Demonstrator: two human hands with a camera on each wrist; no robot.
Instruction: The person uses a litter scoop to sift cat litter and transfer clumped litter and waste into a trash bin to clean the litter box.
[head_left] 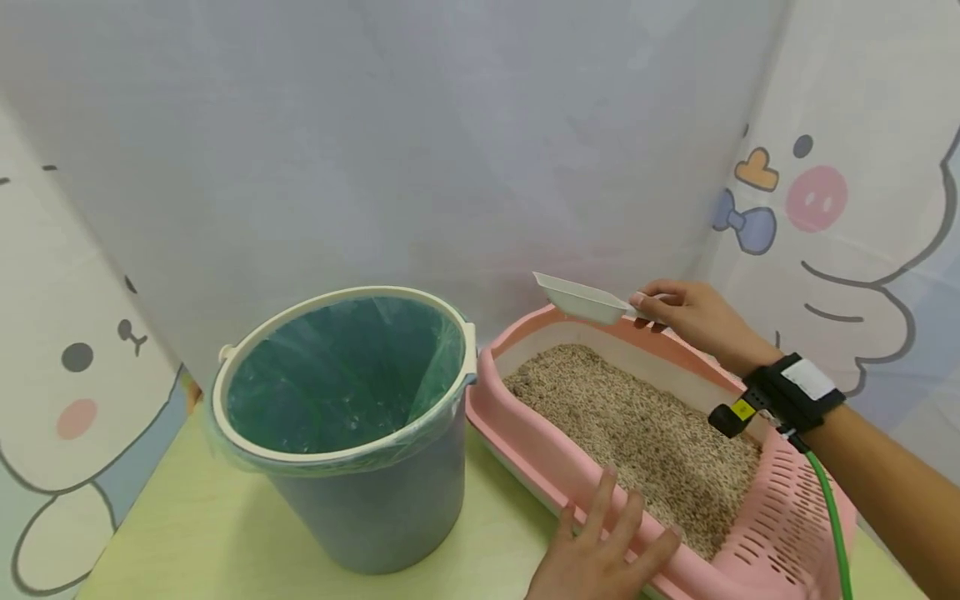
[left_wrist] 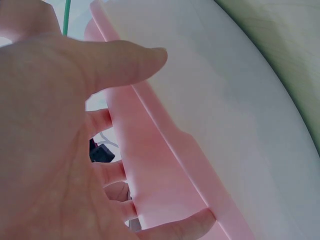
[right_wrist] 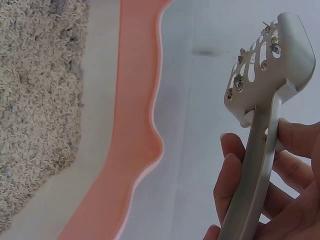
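Right hand [head_left: 693, 317] grips the scoop [head_left: 581, 298] by its handle above the litter box's [head_left: 525, 442] far rim — long axis pointing left toward the bucket [head_left: 345, 454]; left hand [head_left: 600, 554] apparently clasps the near rim.

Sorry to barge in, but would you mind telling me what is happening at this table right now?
A person is working at a pink litter box filled with litter. Their right hand holds a white slotted scoop above the box's far rim, with a few bits caught in the slots. Their left hand grips the near rim. A grey bucket lined with a green bag stands beside the box on the table.
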